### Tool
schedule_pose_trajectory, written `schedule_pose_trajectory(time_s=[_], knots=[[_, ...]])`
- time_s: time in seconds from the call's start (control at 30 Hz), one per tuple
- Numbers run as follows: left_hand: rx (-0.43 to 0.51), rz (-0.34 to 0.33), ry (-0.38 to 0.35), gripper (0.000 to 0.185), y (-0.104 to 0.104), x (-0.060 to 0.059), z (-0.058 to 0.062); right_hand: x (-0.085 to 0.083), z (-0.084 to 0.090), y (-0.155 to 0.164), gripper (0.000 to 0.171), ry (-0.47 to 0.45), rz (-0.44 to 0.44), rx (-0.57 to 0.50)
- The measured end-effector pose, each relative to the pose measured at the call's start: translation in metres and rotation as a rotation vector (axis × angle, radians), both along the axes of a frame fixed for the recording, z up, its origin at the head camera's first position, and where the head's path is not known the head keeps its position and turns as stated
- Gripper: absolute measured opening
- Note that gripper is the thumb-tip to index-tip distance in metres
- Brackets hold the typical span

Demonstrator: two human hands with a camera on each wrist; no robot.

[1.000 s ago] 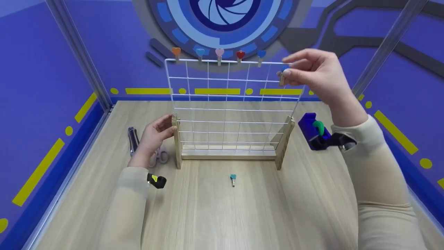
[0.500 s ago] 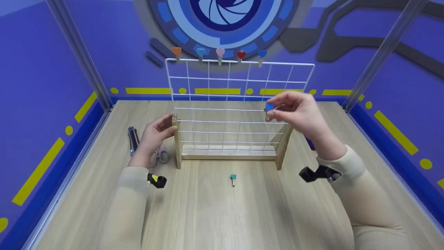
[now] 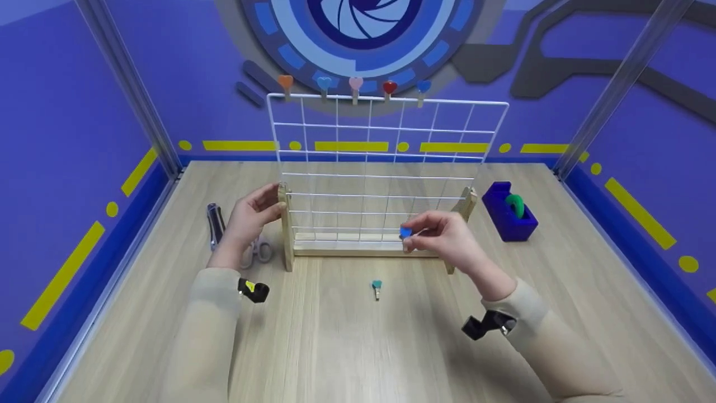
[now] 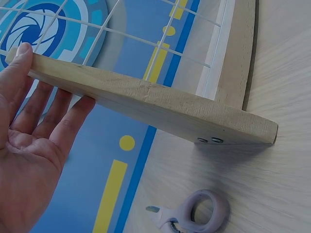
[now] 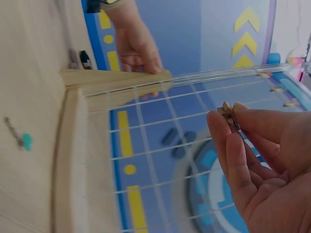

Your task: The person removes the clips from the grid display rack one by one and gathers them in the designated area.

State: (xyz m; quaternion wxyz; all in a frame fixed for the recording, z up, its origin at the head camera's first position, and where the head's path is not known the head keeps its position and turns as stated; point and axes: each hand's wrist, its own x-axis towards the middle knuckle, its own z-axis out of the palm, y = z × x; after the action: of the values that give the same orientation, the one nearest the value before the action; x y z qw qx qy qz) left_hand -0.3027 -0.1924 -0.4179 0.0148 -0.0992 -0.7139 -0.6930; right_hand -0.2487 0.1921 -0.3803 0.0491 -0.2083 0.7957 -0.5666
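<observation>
A white wire grid (image 3: 369, 131) stands in a wooden stand (image 3: 363, 252). My left hand (image 3: 246, 223) grips the top of the stand's left upright (image 4: 146, 94), thumb on one side and fingers on the other. Between thumb and fingertips my right hand (image 3: 444, 240) pinches a clothespin (image 3: 406, 232) with a blue heart, in front of the grid's lower part. On the grid's top wire sit several heart clothespins, among them an orange one (image 3: 285, 83), a red one (image 3: 390, 88) and a blue one (image 3: 423, 87). A teal heart clothespin (image 3: 377, 289) lies on the table before the stand.
At the right stands a dark blue tape dispenser (image 3: 510, 215) with a green roll. Beside my left wrist lie pale scissors (image 3: 259, 251) and a dark stapler-like tool (image 3: 215, 223). Blue panels (image 3: 67, 140) wall the table (image 3: 347, 347) at the back and sides.
My right hand has come down and to the left from the grid's upper right corner, carrying the blue heart clothespin. My left hand stays on the upright.
</observation>
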Motion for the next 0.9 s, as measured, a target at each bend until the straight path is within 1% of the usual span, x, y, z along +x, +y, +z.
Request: schedule_pose_trajectory(time_s=[0.1, 0.27, 0.3, 0.4, 0.5, 0.57, 0.67, 0.7, 0.8, 0.9], knots=[[0.001, 0.002, -0.005, 0.055, 0.0, 0.001, 0.0, -0.004, -0.027, -0.001, 0.025, -0.037, 0.0, -0.008], [-0.003, 0.001, 0.002, 0.055, 0.0, -0.001, -0.002, -0.005, -0.06, -0.005, 0.028, -0.104, 0.003, -0.021], [-0.007, -0.001, 0.007, 0.055, -0.001, -0.001, -0.002, -0.005, -0.066, -0.005, 0.029, -0.119, 0.001, -0.014], [-0.001, 0.003, 0.011, 0.055, -0.002, -0.006, -0.008, -0.005, -0.084, -0.008, 0.027, -0.155, -0.003, 0.025], [-0.015, 0.01, 0.02, 0.056, -0.004, -0.011, -0.015, -0.004, -0.101, -0.01, 0.021, -0.162, -0.02, 0.082], [-0.024, 0.019, 0.024, 0.056, -0.005, -0.014, -0.018, -0.005, -0.11, -0.012, 0.018, -0.151, -0.038, 0.115], [-0.027, 0.024, 0.025, 0.056, -0.005, -0.014, -0.018, -0.005, -0.122, -0.015, 0.015, -0.134, -0.06, 0.146], [-0.022, 0.024, 0.023, 0.056, -0.005, -0.014, -0.018, -0.006, -0.125, -0.015, 0.015, -0.142, -0.064, 0.151], [-0.009, 0.017, 0.012, 0.055, -0.003, -0.009, -0.012, -0.006, -0.132, -0.018, 0.014, -0.177, -0.062, 0.153], [-0.016, 0.009, 0.008, 0.055, -0.002, -0.004, -0.005, -0.005, -0.137, -0.019, 0.015, -0.199, -0.064, 0.163]])
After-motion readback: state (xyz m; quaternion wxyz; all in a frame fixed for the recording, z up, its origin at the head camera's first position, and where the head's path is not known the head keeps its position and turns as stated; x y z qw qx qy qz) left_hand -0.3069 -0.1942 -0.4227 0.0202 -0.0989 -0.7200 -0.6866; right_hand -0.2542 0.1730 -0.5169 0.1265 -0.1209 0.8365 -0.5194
